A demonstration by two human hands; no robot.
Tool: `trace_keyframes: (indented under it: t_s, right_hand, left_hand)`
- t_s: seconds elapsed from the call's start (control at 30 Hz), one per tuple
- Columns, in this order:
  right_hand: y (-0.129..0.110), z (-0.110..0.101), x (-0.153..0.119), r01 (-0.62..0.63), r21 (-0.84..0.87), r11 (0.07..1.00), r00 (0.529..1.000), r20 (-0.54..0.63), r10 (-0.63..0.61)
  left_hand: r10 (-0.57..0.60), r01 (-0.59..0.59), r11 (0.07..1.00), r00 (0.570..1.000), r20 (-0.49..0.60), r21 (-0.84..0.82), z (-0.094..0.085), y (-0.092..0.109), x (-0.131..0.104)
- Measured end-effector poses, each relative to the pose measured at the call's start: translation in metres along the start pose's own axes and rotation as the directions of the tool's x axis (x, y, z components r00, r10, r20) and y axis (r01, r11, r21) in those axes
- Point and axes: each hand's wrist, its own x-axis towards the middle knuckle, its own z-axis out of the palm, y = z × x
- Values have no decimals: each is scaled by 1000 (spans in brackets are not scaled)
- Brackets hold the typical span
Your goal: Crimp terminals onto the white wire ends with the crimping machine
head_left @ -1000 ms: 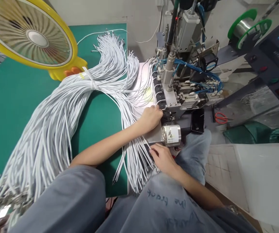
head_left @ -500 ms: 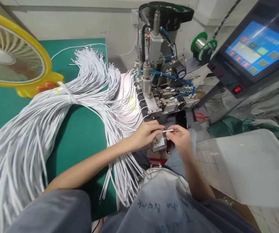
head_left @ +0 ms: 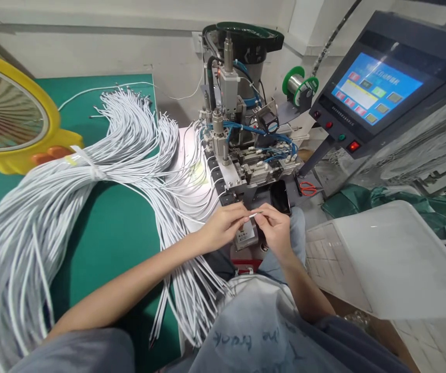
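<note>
My left hand (head_left: 226, 224) is closed, its thumb and fingertips pinching a thin white cable (head_left: 253, 215). My right hand (head_left: 276, 227) grips the same cable close to its end, fingertips almost touching those of the left. Only a short white stretch shows between the two hands; the tip is mostly hidden by my right fingers. Both hands are just in front of a bench machine (head_left: 230, 171) with metal cylinders and blue air hoses. Beneath them is a metal box with a white label (head_left: 246, 234). Many white cables (head_left: 129, 155) lie bundled to the left of the machine.
A yellow fan (head_left: 54, 111) stands on the green mat (head_left: 114, 228). A control screen (head_left: 374, 90) and a wire spool (head_left: 296, 85) are at the right back. Red-handled scissors (head_left: 308, 188) and a black phone (head_left: 280, 197) lie by the machine. A white plastic bin (head_left: 397, 259) is at right.
The view has turned slightly to the right. My right fingers have closed further over the cable's end, so less of it shows. Both hands remain in front of the machine.
</note>
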Motion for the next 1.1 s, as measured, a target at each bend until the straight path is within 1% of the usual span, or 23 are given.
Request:
trace_keyframes:
  t_s: [0.07, 0.13, 0.2, 0.3, 0.37, 0.43, 0.5, 0.57, 0.63, 0.7, 0.73, 0.83, 0.87, 0.9, 0.93, 0.97, 1.03, 1.1]
  right_hand:
    - [-3, 1, -2, 24, -70, 997, 999, -37, -27]
    - [-6, -1, -2, 49, -152, 987, 997, -52, -57]
    - [-8, -4, 0, 70, -228, 971, 997, -8, -74]
    - [-7, -11, 7, 48, -261, 964, 994, 107, -21]
    - [-5, -14, 11, 11, -219, 976, 987, 158, 25]
    - [-2, -13, 13, -18, -154, 988, 987, 152, 42]
    - [1, -9, 11, -37, -91, 995, 994, 100, 46]
    - [4, -3, 8, -36, -49, 998, 999, 36, 38]
    - [4, 0, 5, -4, -68, 998, 1000, -17, 3]
    - [4, -1, 6, 34, -133, 991, 999, -25, -37]
    - [3, -3, 8, 40, -155, 987, 999, 1, -40]
    - [2, -12, 16, 3, -116, 993, 986, 168, 17]
    - [3, -15, 18, -18, -89, 996, 977, 210, 37]
    - [4, -16, 20, -34, -68, 997, 973, 226, 49]
    - [5, -15, 20, -42, -52, 998, 975, 217, 53]
    - [6, -13, 19, -46, -41, 998, 982, 183, 53]
    - [8, -6, 13, -34, -31, 999, 995, 89, 37]
    - [9, 2, 7, 16, -87, 996, 1000, -9, -16]
  left_hand:
    - [-4, 7, 998, 999, -36, 66, 0, 1, -1]
    - [18, -8, 987, 998, -55, 162, 0, 1, -2]
    - [47, -39, 961, 999, -25, 273, -1, -1, -3]
    - [63, -80, 915, 996, 55, 395, -2, -5, -4]
    - [73, -90, 914, 996, 57, 395, -2, -6, -4]
    - [81, -79, 939, 997, 8, 334, 0, -6, -4]
    - [71, -56, 966, 996, -52, 254, 3, -6, -3]
    - [48, -30, 979, 995, -87, 202, 5, -5, -3]
    - [32, -11, 979, 995, -97, 204, 5, -5, -4]
    - [43, -23, 965, 996, -72, 261, 4, -5, -4]
    - [61, -43, 952, 997, -48, 304, 3, -6, -4]
    - [117, -114, 900, 993, 18, 422, -1, -7, -4]
    - [121, -117, 892, 992, 19, 437, -1, -7, -4]
    - [114, -106, 894, 993, 9, 435, 0, -7, -4]
    - [99, -86, 905, 995, -10, 417, 1, -6, -4]
    - [80, -61, 920, 996, -33, 387, 2, -6, -4]
    - [49, -23, 946, 996, -72, 322, 6, -5, -5]
    - [36, -7, 950, 995, -88, 311, 8, -5, -6]
